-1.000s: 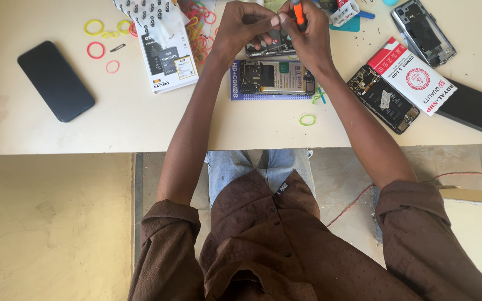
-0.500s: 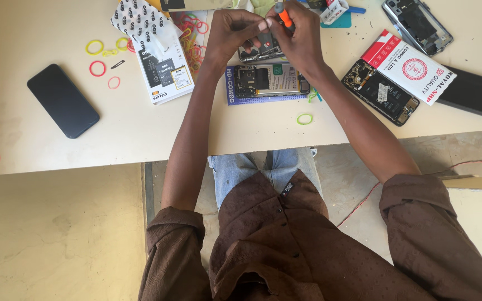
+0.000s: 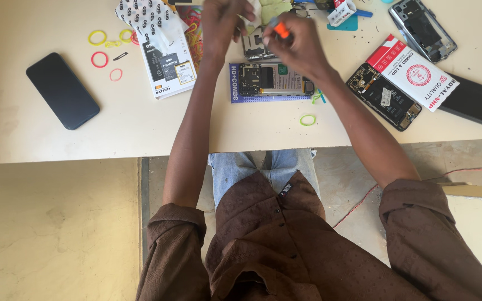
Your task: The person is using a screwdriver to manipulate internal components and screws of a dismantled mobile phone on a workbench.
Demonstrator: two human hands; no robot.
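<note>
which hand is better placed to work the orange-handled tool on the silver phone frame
Right, probably. The right hand already grips the orange-handled tool, its tip over the silver phone frame. The left hand is beside the frame, better placed to steady it.

white battery packet (image 3: 163, 53), perhaps red-white box (image 3: 414, 72)
</note>
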